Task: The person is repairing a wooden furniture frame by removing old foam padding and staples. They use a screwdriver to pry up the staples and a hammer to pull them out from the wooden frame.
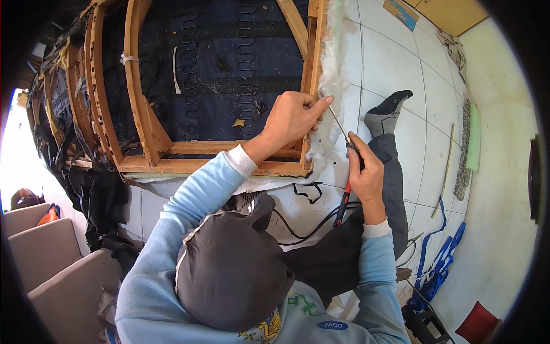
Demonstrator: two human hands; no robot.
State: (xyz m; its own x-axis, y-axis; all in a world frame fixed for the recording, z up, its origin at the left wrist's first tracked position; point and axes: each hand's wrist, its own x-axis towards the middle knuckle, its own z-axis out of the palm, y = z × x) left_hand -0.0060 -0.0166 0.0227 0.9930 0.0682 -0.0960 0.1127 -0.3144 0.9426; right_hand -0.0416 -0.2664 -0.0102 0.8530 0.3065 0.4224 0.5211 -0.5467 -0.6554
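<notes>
My right hand (366, 175) is closed round the black and red handle of a screwdriver (338, 121). Its thin metal shaft points up and left to the edge of a wooden furniture frame (200, 167). At that edge my left hand (292, 119) has its fingers curled, thumb and forefinger pinching the shaft near the tip. What the tip touches is hidden by the thumb. White padding (329, 74) with torn, fluffy edges runs along the frame's right side. Inside the frame, wavy metal springs (246, 57) cross over dark cloth (217, 109).
Torn black fabric (103, 200) hangs at the frame's left. Beige cushions (48, 246) stand at lower left. A black cord (306, 238) lies on the tiles below the frame. Blue straps (438, 264) lie by the right wall, near a stick (446, 172). A dark cap (232, 269) blocks the lower middle.
</notes>
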